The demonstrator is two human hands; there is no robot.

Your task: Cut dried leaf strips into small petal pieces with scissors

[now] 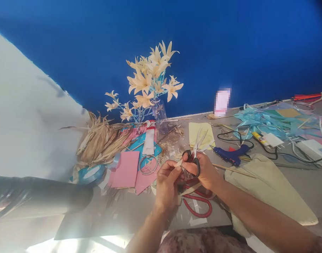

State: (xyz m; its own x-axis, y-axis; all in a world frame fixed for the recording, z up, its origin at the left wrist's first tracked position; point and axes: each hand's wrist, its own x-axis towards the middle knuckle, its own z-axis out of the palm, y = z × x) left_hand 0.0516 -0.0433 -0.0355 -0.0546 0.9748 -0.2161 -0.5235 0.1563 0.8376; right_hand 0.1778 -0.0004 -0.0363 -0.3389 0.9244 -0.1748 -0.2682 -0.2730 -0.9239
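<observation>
In the head view, the left hand (166, 184) pinched a pale piece (179, 163) over the bench (139, 211). The right hand (209, 174) held scissors (195, 149), 2 blades spread; if they swung, they could nick a finger. The thin piece could tear under too strong pinching. Fingers partly hid it; right fingertips' contact, I could not tell.
</observation>
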